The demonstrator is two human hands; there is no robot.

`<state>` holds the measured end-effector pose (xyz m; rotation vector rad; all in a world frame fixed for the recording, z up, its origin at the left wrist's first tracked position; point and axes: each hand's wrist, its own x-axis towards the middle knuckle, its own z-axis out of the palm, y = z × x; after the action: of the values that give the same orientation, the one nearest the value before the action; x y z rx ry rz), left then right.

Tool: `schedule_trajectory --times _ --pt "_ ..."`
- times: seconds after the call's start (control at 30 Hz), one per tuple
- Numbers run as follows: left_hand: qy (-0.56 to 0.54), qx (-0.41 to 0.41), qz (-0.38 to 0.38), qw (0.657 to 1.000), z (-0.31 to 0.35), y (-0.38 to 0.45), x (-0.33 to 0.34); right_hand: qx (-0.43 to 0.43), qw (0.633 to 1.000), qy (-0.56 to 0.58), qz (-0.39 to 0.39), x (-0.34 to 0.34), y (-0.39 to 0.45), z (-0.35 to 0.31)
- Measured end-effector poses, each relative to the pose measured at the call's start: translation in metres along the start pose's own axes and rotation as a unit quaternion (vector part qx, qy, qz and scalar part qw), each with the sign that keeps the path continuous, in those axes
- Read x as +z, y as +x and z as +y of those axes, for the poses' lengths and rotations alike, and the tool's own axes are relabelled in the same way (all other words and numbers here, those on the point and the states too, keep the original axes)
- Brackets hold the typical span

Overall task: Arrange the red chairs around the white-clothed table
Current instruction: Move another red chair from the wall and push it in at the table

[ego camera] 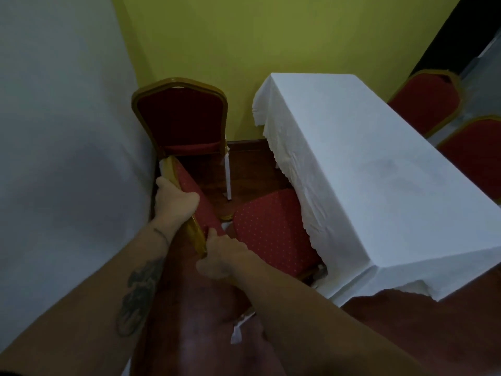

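Note:
A red chair with a gold frame stands right below me, its backrest [199, 210] edge-on and its dotted seat [271, 234] partly tucked under the white-clothed table [379, 185]. My left hand [173, 202] grips the top of that backrest. My right hand [219, 259] holds the backrest's gold edge lower down. A second red chair [181, 120] stands against the green wall, facing me. Two more red chairs [431, 101] [477, 156] stand on the table's far right side.
A large white-draped surface [62, 158] fills the left side, close to the held chair. A green wall [271, 36] closes the back. Dark wooden floor [252, 169] shows between the chairs and the table, a narrow gap.

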<state>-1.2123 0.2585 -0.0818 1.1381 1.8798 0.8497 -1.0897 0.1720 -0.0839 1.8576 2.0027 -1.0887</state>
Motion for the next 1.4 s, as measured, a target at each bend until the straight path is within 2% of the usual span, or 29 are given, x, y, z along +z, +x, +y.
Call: schedule_trajectory --times 0.07,0.23,0.47,0.8,1.07,1.4 --pt "-0.052 0.02 0.028 0.998 -0.006 -0.011 0.007 0.01 0.999 0.033 -0.02 0.001 0.002 0.001" --pt "-0.131 0.023 -0.068 0.989 -0.013 0.013 -0.009 0.018 0.995 0.101 -0.012 0.007 0.0 -0.004" --pt "-0.152 0.013 -0.12 0.981 -0.017 0.056 -0.021 0.01 0.992 0.125 -0.005 0.001 0.015 -0.021" --pt "-0.135 0.014 -0.156 0.978 -0.009 0.106 -0.022 0.003 0.99 0.141 0.011 -0.01 0.051 -0.035" --pt "-0.123 0.041 -0.164 0.978 0.007 0.108 -0.009 -0.006 0.992 0.122 0.028 -0.018 0.067 -0.02" --pt "-0.098 0.068 -0.189 0.975 0.052 0.101 0.057 0.069 0.989 0.111 0.067 -0.049 0.069 0.036"
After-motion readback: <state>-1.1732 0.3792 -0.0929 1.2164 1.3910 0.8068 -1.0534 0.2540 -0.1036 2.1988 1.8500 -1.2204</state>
